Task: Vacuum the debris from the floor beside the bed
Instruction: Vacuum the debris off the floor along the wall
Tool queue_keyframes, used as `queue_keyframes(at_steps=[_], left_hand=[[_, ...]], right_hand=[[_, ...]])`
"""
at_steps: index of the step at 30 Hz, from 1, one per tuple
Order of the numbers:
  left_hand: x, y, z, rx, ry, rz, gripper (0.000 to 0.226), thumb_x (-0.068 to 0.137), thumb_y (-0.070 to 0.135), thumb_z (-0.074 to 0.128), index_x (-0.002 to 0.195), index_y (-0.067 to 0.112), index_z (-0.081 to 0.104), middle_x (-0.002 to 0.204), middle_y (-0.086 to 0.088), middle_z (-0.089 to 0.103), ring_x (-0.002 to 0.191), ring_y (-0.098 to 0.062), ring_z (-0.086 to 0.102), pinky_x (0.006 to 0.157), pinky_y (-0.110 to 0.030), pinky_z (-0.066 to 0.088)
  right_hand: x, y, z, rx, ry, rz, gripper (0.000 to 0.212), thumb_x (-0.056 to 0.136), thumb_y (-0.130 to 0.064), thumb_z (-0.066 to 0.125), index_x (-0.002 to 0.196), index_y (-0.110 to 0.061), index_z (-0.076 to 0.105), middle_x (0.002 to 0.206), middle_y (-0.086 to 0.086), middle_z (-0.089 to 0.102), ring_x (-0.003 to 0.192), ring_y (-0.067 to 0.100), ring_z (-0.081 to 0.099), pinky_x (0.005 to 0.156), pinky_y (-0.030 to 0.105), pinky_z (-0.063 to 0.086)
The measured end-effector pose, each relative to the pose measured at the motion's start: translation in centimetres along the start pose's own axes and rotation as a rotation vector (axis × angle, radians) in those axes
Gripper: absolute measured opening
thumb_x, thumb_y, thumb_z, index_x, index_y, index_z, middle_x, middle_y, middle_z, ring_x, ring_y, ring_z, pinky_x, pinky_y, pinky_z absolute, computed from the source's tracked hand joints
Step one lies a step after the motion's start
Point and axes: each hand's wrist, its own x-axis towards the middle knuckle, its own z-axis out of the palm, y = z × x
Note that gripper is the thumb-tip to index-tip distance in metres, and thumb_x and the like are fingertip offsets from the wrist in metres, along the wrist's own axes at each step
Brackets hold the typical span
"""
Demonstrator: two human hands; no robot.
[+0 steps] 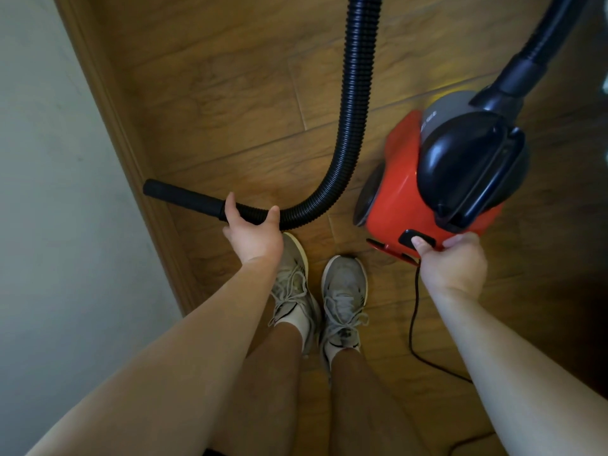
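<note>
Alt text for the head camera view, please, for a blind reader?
A person's left hand holds a black vacuum hose near its nozzle; the right hand holds a red vacuum cleaner, thumb on its switch, over a wooden floor.

Nothing legible. One short line of pale lettering sits on the grey casing of the vacuum cleaner (411, 192), at about two o'clock in the view, too blurred to read. The grey sneakers (343, 287) at six o'clock carry small dark marks whose shape cannot be made out.
</note>
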Motion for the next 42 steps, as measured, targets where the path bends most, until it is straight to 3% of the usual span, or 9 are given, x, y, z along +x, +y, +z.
queue_keyframes(at_steps=[8, 20, 24, 27, 32, 34, 36, 37, 42], left_hand=[[-0.7, 0.0, 0.2, -0.012, 0.004, 0.011, 0.082, 0.093, 0.025, 0.074, 0.158, 0.037, 0.025, 0.156, -0.005, 0.031, 0.142, -0.025, 0.04, 0.099, -0.025, 0.034], [-2.5, -0.1, -0.1, -0.021, -0.012, -0.011, 0.081, 0.095, 0.027, 0.072, 0.158, 0.037, 0.024, 0.157, -0.006, 0.03, 0.143, -0.027, 0.039, 0.111, -0.036, 0.037], [-2.2, -0.5, -0.2, -0.033, -0.007, -0.029, 0.079, 0.095, 0.029, 0.071, 0.158, 0.037, 0.024, 0.158, -0.007, 0.029, 0.142, -0.027, 0.04, 0.104, -0.031, 0.038], [-1.6, -1.0, 0.0, -0.048, 0.004, -0.044, 0.077, 0.095, 0.031, 0.071, 0.158, 0.036, 0.026, 0.157, -0.007, 0.032, 0.138, -0.027, 0.043, 0.096, -0.028, 0.037], [-0.2, -2.1, 0.1, -0.07, 0.007, -0.07, 0.066, 0.094, 0.033, 0.071, 0.151, 0.035, 0.038, 0.148, -0.007, 0.041, 0.12, -0.02, 0.054, 0.099, -0.029, 0.046], [0.4, -2.5, 0.3, -0.065, 0.02, -0.068, 0.056, 0.096, 0.035, 0.068, 0.146, 0.033, 0.044, 0.139, -0.004, 0.043, 0.104, -0.015, 0.056, 0.085, -0.021, 0.052], [1.0, -2.8, 0.5, -0.055, 0.029, -0.066, 0.049, 0.098, 0.039, 0.064, 0.143, 0.031, 0.048, 0.133, -0.002, 0.045, 0.089, -0.009, 0.054, 0.062, -0.011, 0.043], [1.4, -3.1, 0.6, -0.057, 0.03, -0.063, 0.047, 0.099, 0.042, 0.062, 0.142, 0.03, 0.049, 0.133, -0.003, 0.046, 0.088, -0.009, 0.054, 0.06, -0.011, 0.042], [3.1, -4.0, 0.8, -0.01, 0.005, -0.056, 0.05, 0.101, 0.055, 0.049, 0.146, 0.034, 0.043, 0.142, -0.01, 0.048, 0.117, -0.025, 0.056, 0.104, -0.038, 0.048]], right_hand=[[-0.7, 0.5, -0.1, 0.006, 0.0, -0.087, 0.045, 0.082, -0.042, 0.079, 0.105, -0.011, 0.055, 0.107, 0.01, 0.062, 0.092, 0.03, 0.063, 0.072, 0.037, 0.051], [-1.8, 0.3, -1.0, 0.046, -0.052, -0.126, 0.049, 0.083, -0.041, 0.077, 0.113, -0.01, 0.055, 0.111, 0.008, 0.059, 0.087, 0.019, 0.054, 0.068, 0.029, 0.044], [-1.8, 0.4, -1.1, 0.044, -0.061, -0.139, 0.05, 0.083, -0.041, 0.077, 0.115, -0.01, 0.055, 0.112, 0.007, 0.058, 0.089, 0.02, 0.055, 0.07, 0.031, 0.046], [-1.7, 0.5, -1.1, 0.046, -0.061, -0.148, 0.051, 0.083, -0.041, 0.078, 0.116, -0.009, 0.055, 0.111, 0.007, 0.058, 0.089, 0.021, 0.056, 0.069, 0.03, 0.044], [-1.8, 0.9, -0.5, 0.056, -0.041, -0.169, 0.053, 0.082, -0.042, 0.079, 0.116, -0.009, 0.054, 0.114, 0.009, 0.058, 0.091, 0.022, 0.057, 0.07, 0.031, 0.047], [-1.9, 1.1, -0.3, 0.057, -0.026, -0.175, 0.055, 0.081, -0.042, 0.079, 0.116, -0.009, 0.054, 0.115, 0.009, 0.057, 0.092, 0.023, 0.058, 0.072, 0.033, 0.049], [-1.9, 1.3, 0.0, 0.056, -0.014, -0.183, 0.055, 0.08, -0.042, 0.08, 0.116, -0.009, 0.053, 0.115, 0.008, 0.055, 0.092, 0.023, 0.057, 0.073, 0.033, 0.049], [-1.9, 1.3, 0.1, 0.057, -0.009, -0.183, 0.055, 0.08, -0.041, 0.08, 0.116, -0.009, 0.053, 0.116, 0.008, 0.054, 0.091, 0.021, 0.056, 0.073, 0.033, 0.048], [-2.2, 1.5, 0.8, 0.062, 0.024, -0.202, 0.056, 0.08, -0.039, 0.081, 0.115, -0.008, 0.051, 0.118, 0.011, 0.052, 0.091, 0.021, 0.053, 0.074, 0.033, 0.047]])
